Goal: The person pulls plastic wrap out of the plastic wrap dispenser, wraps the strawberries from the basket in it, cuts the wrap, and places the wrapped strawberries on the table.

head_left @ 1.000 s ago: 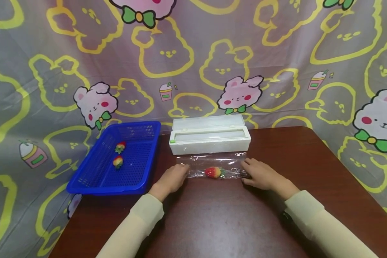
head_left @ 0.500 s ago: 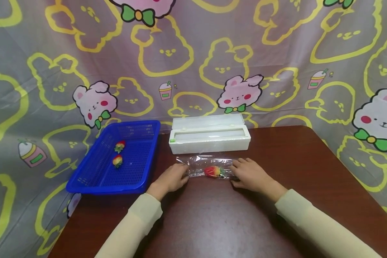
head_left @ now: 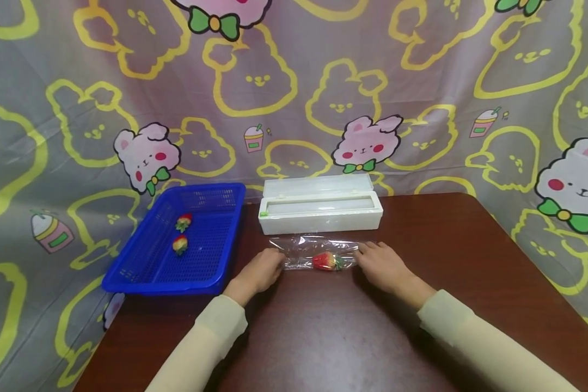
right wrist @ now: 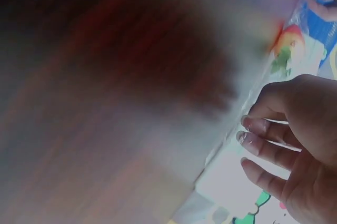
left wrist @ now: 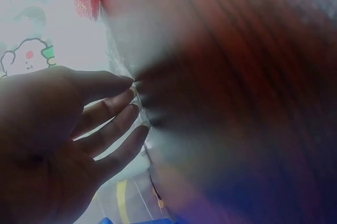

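Note:
One strawberry [head_left: 325, 261] lies on its side under or within a strip of clear plastic wrap [head_left: 299, 246] on the table. My left hand [head_left: 261, 270] pinches the wrap's left end, thumb and fingertips close together against the tabletop in the left wrist view. At the opposite end my right hand [head_left: 386, 268] pinches the wrap; in the right wrist view [right wrist: 295, 134] shiny film clings at the thumb and fingertips. The strawberry's leafy end points toward the right hand. Whether film passes beneath the fruit cannot be told.
Behind the wrap stands a long white plastic-wrap dispenser box [head_left: 320, 222], its lid raised. At the left is a blue basket [head_left: 161, 289] with two strawberries [head_left: 180, 244] in it. A patterned curtain [head_left: 284, 81] hangs along the table's back.
My right hand has moved left toward the strawberry, drawing the wrap's right end inward and shortening the strip. My left hand has stayed nearly in place.

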Motion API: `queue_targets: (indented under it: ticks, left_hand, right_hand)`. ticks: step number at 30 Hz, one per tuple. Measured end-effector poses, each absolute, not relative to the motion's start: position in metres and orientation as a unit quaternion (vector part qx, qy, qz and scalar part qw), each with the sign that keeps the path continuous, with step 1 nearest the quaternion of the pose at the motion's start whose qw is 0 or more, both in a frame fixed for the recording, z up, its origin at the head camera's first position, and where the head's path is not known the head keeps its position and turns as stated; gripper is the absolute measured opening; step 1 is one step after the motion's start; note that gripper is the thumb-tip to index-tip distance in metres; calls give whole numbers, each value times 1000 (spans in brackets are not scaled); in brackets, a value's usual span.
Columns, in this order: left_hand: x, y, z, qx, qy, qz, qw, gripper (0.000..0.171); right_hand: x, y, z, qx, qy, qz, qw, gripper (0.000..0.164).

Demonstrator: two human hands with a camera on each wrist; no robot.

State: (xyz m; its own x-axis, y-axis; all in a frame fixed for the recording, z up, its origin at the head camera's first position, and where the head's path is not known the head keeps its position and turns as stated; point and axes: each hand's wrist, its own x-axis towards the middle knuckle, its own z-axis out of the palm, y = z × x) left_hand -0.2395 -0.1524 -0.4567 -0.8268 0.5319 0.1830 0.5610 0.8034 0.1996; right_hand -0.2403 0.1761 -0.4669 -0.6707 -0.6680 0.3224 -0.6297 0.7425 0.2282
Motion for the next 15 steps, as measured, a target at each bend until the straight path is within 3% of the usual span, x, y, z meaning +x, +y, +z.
queue_targets:
  ticks: [5, 15]
  left_hand:
    - [-237, -156, -455, -288, -947, -124, 70, 12]
    - [-236, -162, -457, -270, -949, -139, 79, 16]
  right_hand:
    - [-240, 186, -463, 339, -925, -20, 172, 8]
    - [-243, 203, -468, 345, -924, 76, 149, 15]
